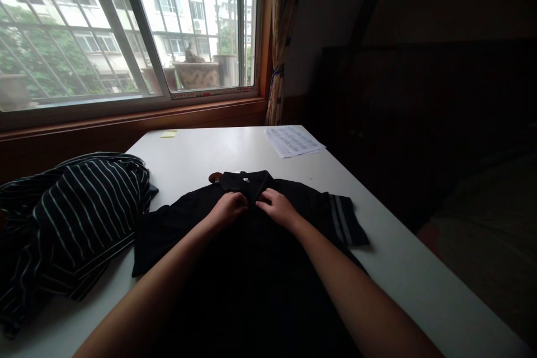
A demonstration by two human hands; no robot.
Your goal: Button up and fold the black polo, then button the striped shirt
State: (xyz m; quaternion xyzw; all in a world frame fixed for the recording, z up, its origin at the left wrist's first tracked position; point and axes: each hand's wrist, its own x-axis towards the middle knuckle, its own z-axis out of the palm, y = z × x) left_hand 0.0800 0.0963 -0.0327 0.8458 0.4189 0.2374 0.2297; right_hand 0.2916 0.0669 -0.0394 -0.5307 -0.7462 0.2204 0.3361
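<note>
A black short-sleeved polo shirt point(251, 268) lies spread on the white table with its collar away from me. Two grey stripes cross its right-hand sleeve point(342, 218). Just below the collar, my left hand point(230, 207) pinches the left edge of the neck opening. Opposite it, my right hand point(277, 207) has its fingers closed on the other edge. A small gap separates the two hands. The fingertips are partly hidden in the dark cloth. A brown round object point(215, 177) shows beside the collar, partly covered by it.
On the left, a heap of black-and-white striped cloth point(84, 212) rests on the white table point(218, 148). Printed sheets point(293, 141) lie at the far right corner, and a yellow paper slip point(168, 134) at the far left. Beyond stand a barred window point(168, 28) and a tied curtain point(280, 61).
</note>
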